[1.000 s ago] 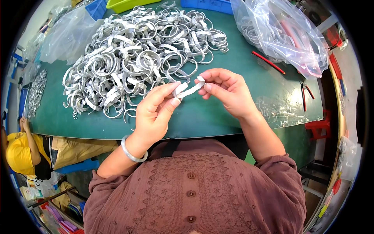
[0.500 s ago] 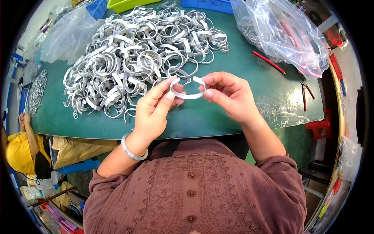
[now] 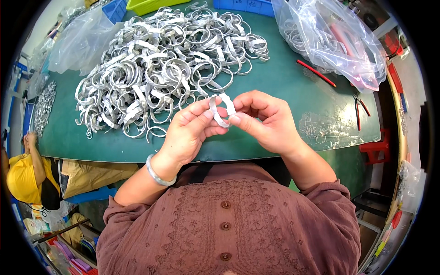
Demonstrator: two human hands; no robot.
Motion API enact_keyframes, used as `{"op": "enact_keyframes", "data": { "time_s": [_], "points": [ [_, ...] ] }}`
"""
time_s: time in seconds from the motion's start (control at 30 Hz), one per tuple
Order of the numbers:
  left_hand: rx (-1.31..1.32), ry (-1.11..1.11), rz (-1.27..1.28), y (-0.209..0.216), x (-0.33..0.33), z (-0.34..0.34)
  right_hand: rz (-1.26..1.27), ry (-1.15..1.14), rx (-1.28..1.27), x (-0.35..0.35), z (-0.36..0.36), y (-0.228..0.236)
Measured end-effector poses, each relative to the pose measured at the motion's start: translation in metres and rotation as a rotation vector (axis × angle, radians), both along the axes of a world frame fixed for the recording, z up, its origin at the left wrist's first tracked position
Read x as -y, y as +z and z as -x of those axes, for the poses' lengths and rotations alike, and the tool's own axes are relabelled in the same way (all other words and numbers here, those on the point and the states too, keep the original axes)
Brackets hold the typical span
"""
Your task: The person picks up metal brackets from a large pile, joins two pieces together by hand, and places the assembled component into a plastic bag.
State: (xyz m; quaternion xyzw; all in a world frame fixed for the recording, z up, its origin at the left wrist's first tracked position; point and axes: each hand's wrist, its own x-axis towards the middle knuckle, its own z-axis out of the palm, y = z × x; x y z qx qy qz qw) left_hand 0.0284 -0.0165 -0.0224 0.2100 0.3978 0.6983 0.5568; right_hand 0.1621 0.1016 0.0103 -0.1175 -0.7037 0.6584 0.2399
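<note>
Between my two hands is a silvery-white open cuff bracelet (image 3: 222, 121), held just over the near part of the green table. My left hand (image 3: 190, 130) pinches its left side between thumb and fingers. On the opposite side, the thumb and fingers of my right hand (image 3: 268, 120) grip it. The bracelet is turned so that its band stands on edge, and its two ends lie close together at the top. A large heap of similar silvery bracelets (image 3: 151, 68) lies just beyond my left hand.
Clear plastic bags lie at the back left (image 3: 80, 43) and back right (image 3: 332, 41). A red pencil-like stick (image 3: 316, 73) and red-handled pliers (image 3: 358, 112) are on the right. Green (image 3: 151, 5) and blue (image 3: 245, 6) bins line the back. A person in yellow (image 3: 26, 178) is at far left.
The bracelet has turned from lying with a wide gap at the top to a narrower, sideways pose. My hands have come closer together.
</note>
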Motion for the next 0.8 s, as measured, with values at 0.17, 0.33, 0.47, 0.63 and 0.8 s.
{"op": "enact_keyframes", "data": {
  "time_s": [0.17,0.33,0.47,0.63,0.8],
  "points": [
    [0.018,-0.019,-0.040,0.002,-0.001,0.000,-0.389,0.031,0.003,0.001,-0.002,0.010],
    [0.046,-0.046,-0.192,0.000,-0.006,0.004,-0.894,-0.005,-0.090,0.006,0.002,0.000],
    [0.078,-0.029,-0.220,0.001,-0.005,0.004,-1.217,-0.056,-0.157,0.007,0.004,-0.005],
    [0.072,-0.035,-0.249,0.000,-0.007,0.003,-1.393,-0.058,-0.125,0.002,-0.002,-0.007],
    [-0.033,0.017,-0.080,-0.001,-0.002,0.005,-1.504,-0.227,-0.042,-0.019,-0.012,0.019]
  ]
}}
